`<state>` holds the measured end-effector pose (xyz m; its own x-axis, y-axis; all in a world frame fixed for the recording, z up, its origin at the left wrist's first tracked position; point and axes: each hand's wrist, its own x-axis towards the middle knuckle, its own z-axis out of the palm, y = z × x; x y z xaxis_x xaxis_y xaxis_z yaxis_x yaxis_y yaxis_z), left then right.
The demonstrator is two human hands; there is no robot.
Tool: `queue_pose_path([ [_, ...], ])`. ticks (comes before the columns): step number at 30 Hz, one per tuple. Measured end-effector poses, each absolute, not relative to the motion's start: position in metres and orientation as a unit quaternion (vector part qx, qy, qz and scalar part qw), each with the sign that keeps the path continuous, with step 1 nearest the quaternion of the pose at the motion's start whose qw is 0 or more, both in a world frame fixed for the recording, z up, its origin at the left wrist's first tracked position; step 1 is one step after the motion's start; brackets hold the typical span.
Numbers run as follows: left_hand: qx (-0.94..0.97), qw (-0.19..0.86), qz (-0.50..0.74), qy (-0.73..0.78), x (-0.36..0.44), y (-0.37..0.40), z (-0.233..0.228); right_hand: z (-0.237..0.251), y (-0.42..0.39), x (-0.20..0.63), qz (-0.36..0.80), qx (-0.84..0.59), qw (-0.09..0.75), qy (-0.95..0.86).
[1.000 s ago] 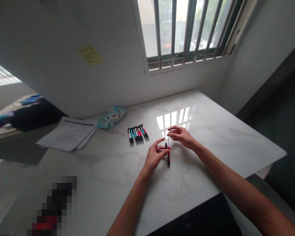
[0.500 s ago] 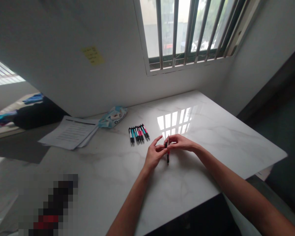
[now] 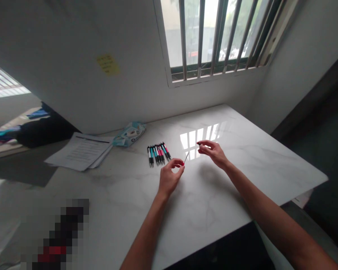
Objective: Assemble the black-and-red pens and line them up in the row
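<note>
the left hand (image 3: 169,177) pinches a slim red pen part with a thin refill (image 3: 185,159) above the middle of the white marble desk (image 3: 242,176); the right hand (image 3: 212,152), just beside it, pinches a tiny dark piece (image 3: 198,143). a row of teal and red pens (image 3: 158,153) lies nearer the desk's back edge.

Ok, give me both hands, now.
Left hand: closed on a red pen, its thin tip sticking out.
Right hand: fingertips pinched on a small dark piece; what it is cannot be told.
</note>
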<state>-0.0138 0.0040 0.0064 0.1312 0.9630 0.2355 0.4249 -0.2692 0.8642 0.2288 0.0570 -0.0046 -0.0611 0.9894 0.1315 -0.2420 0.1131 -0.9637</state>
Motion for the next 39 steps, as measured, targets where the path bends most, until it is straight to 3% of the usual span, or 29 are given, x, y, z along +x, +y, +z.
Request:
queue_pose_path([
  [4,0.703,0.217,0.416,0.534,-0.026,0.011,0.006,-0.007,0.052,0.223,0.432,-0.399,0.502,-0.634],
  [10,0.712,0.154,0.416,0.544,-0.033,0.014,0.004,-0.010,0.046,0.219,0.418,-0.383,0.501,-0.654],
  [39,0.735,0.185,0.395,0.520,-0.028,0.013,-0.005,-0.010,0.046,0.219,0.338,-0.415,0.485,-0.692],
])
